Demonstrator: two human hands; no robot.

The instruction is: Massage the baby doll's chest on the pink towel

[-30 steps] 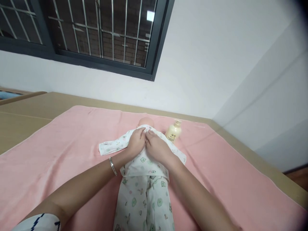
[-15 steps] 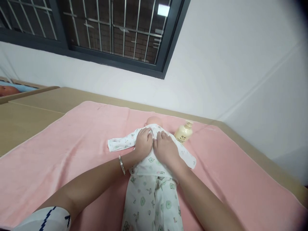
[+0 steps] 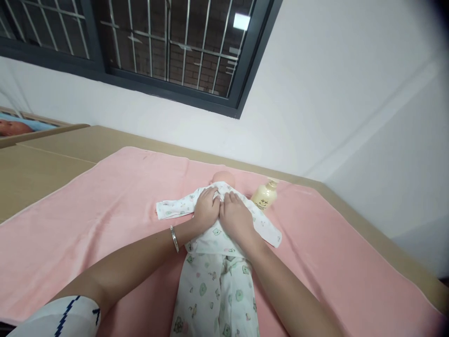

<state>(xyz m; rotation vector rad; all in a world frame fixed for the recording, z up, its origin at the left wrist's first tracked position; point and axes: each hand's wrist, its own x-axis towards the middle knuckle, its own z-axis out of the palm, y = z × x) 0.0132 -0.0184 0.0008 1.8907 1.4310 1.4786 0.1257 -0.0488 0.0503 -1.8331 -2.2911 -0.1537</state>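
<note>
A baby doll (image 3: 216, 231) in white printed pyjamas lies stretched out on a pink blanket (image 3: 129, 187), its head at the far end and its sleeves spread to both sides. My left hand (image 3: 206, 208) rests flat on the left of its upper body, fingers pointing toward the head. Beside it, my right hand (image 3: 237, 215) lies flat on the right half, the two hands touching or nearly so at the middle. Neither hand grips anything. Past the doll's right sleeve stands a pale yellow pump bottle (image 3: 264, 194).
Under the blanket is a wooden tabletop (image 3: 52, 161) that meets a white wall (image 3: 315, 84). A dark-framed window (image 3: 168, 47) with metal bars is above. At the far left, a reddish-brown object (image 3: 14, 127) lies on blue cloth behind a wooden edge.
The view has shifted slightly. Both hands stay on the doll's upper body, with the right hand a little closer to the left one.
</note>
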